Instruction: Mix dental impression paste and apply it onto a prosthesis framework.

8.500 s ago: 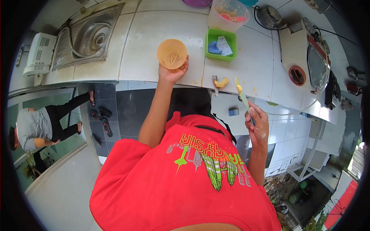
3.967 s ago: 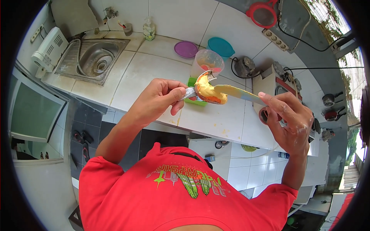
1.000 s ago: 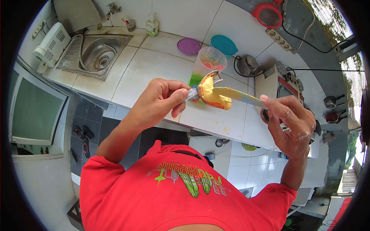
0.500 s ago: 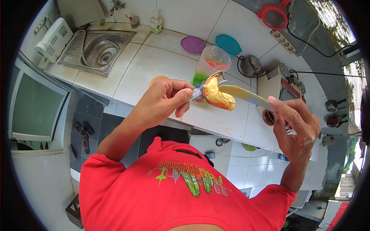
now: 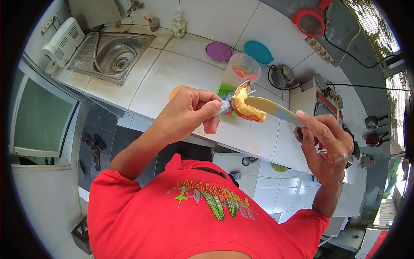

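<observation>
My left hand (image 5: 192, 113) pinches the short grey, label-like end of a utensil (image 5: 225, 106) with thin curved metal bars. Thick yellow cream (image 5: 254, 113) and orange patches cover its head, so I cannot tell its exact kind. From the right, a long flat spatula (image 5: 280, 111) with a bluish blade smeared yellow reaches the cream and touches it. My right hand (image 5: 327, 144) grips the spatula's near end between thumb and fingers; white smears mark the skin. Both tools are held above the counter. Below and behind the utensil stands a bright green container (image 5: 224, 90), partly hidden.
A clear plastic tub (image 5: 241, 69) with yellow residue, a purple lid (image 5: 218, 51) and a teal lid (image 5: 258, 52) stand at the back of the tiled counter (image 5: 172, 73). A steel sink (image 5: 116, 56) lies at the left. Corded appliances (image 5: 283, 77) sit on the right.
My right hand and the spatula have shifted slightly left and down, and the blade lies more over the cream. My left hand has moved a little right with the utensil.
</observation>
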`<state>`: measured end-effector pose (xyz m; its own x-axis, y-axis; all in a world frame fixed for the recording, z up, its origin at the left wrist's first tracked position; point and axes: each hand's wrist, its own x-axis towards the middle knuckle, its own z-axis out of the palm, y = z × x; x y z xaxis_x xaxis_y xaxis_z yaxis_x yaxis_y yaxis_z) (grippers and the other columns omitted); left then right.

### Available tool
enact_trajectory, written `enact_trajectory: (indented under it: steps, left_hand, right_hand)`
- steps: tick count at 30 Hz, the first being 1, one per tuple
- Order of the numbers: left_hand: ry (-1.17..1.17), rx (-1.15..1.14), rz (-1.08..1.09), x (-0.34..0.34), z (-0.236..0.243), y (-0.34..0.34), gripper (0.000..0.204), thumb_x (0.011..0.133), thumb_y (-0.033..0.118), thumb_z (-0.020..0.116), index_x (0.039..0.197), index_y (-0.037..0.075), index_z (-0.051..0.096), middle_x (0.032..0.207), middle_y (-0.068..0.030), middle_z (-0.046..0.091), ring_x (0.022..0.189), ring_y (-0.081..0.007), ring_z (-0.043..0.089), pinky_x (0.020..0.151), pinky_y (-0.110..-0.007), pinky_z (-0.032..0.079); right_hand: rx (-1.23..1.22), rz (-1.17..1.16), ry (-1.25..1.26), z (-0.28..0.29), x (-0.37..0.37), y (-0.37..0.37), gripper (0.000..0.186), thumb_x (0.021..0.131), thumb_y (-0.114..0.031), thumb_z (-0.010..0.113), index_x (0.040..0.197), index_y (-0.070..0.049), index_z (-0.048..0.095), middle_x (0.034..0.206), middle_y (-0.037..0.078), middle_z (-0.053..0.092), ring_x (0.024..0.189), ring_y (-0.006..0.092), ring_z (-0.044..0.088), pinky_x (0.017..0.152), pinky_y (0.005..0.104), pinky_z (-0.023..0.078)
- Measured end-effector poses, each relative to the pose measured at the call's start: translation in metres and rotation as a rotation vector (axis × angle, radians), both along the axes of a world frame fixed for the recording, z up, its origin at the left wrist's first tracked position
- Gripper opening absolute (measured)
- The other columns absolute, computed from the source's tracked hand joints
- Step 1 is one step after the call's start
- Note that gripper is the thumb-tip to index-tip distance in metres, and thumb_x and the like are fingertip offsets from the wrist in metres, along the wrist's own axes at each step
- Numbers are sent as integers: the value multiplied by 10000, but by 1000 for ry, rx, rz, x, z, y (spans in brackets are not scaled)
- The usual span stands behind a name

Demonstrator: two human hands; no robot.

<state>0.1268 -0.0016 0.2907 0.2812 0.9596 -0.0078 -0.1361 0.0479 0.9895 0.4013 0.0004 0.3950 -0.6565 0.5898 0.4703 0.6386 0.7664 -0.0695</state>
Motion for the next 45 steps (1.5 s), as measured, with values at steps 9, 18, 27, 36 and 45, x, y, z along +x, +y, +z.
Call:
enact_trajectory:
  steps: [9, 18, 27, 36, 45]
  left_hand:
    - [-20, -22, 20, -3, -1, -1, 244, 927, 134, 522, 907, -87, 624, 634, -64, 628, 565, -73, 571, 564, -229, 476]
    - [-7, -12, 17, -1, -1, -1, 248, 927, 134, 519, 909, -88, 628, 633, -69, 630, 560, -77, 570, 561, -229, 475]
    - [-11, -4, 0, -3, 0, -1, 247, 932, 133, 512, 905, -88, 619, 633, -68, 625, 567, -78, 563, 562, -228, 468]
    - [2, -1, 2, -3, -4, -6, 272, 956, 189, 498, 960, -53, 623, 619, -32, 588, 548, -72, 536, 581, -218, 433]
    - [-29, -128, 26, 7, -78, -10, 285, 987, 199, 460, 1085, -35, 590, 748, -56, 643, 683, -95, 606, 689, -226, 494]
  right_hand:
    - [10, 55, -36, -6, -4, 1, 425, 722, 83, 637, 1104, -93, 696, 733, 71, 626, 552, 110, 594, 438, 218, 446]
    - [9, 40, -1, -9, -4, 3, 404, 734, 58, 655, 1100, -107, 700, 737, 59, 624, 519, 84, 530, 435, 210, 423]
    - [25, 17, 29, -6, -5, 5, 388, 724, 67, 671, 1081, -83, 699, 706, 66, 618, 512, 113, 567, 419, 238, 419]
    - [11, -32, 50, -8, 3, -4, 416, 727, 79, 639, 1096, -103, 701, 753, 69, 627, 580, 111, 565, 459, 219, 426]
    - [45, -229, 216, -28, 51, -10, 352, 777, 66, 613, 1096, -60, 690, 819, 54, 648, 607, 68, 541, 483, 201, 401]
